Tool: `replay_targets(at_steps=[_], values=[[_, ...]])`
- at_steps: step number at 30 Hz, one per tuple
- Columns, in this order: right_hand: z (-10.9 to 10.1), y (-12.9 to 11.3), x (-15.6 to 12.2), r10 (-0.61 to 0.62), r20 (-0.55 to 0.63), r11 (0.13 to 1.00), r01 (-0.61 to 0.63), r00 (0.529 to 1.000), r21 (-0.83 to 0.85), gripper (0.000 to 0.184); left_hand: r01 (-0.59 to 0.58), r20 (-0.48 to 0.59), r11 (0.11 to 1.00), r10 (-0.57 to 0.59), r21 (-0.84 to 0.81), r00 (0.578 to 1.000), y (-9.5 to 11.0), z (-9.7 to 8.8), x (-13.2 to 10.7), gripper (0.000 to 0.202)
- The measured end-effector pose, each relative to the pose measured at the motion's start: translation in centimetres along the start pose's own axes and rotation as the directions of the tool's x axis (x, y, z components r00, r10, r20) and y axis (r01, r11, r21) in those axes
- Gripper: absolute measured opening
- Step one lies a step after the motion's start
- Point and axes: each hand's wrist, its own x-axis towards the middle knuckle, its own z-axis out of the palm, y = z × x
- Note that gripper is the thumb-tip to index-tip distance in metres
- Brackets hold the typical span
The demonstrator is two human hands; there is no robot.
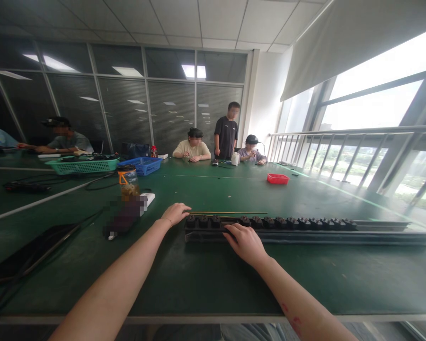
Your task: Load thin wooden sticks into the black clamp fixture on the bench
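A long black rail (376, 233) lies across the green table (206, 279) in front of me, with a row of several small black blocks (291, 221) seated along its top. My left hand (175, 213) rests at the rail's left end, fingers curled down beside it. My right hand (244, 241) lies over the rail a little further right, fingers bent onto the blocks; what they pinch, if anything, is hidden. A thin brass-coloured rod (230, 213) lies on the table just behind the rail.
A jar with an orange lid (128, 182) stands at the left, with a blue basket (144, 166) and a green basket (83, 166) behind it. A red tray (277, 178) sits mid-table. A dark tablet (31, 253) and cables lie at the left. Several people sit or stand at the far side.
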Motion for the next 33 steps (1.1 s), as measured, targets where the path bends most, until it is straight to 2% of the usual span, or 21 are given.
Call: replay_targets(at_steps=[7, 15, 19, 23, 33], values=[[-0.6, 0.0, 0.6, -0.014, 0.058, 0.998, 0.018, 0.998, -0.068, 0.038, 0.016, -0.043, 0.999, -0.014, 0.043, 0.999, 0.9, 0.2, -0.7, 0.030], [-1.3, -0.3, 1.4, 0.016, 0.093, 0.997, -0.008, 0.996, -0.078, 0.033, 0.017, -0.104, 1.000, -0.018, -0.010, 0.994, 0.0, 0.9, -1.1, 0.031], [-2.0, 0.4, 0.9, 0.028, 0.111, 0.998, -0.021, 0.993, -0.067, 0.033, 0.012, -0.119, 1.000, -0.012, 0.001, 0.993, -0.1, 0.8, -1.3, 0.031], [-3.0, 3.0, -0.7, 0.065, 0.113, 0.996, -0.058, 0.991, -0.060, 0.032, 0.006, -0.125, 1.000, -0.008, -0.012, 0.992, 0.3, 0.5, -1.5, 0.031], [-5.4, 12.0, -6.1, 0.174, 0.100, 0.985, -0.174, 0.980, -0.016, 0.038, 0.043, -0.095, 0.998, -0.048, -0.051, 0.994, 0.4, 0.2, -1.7, 0.030]])
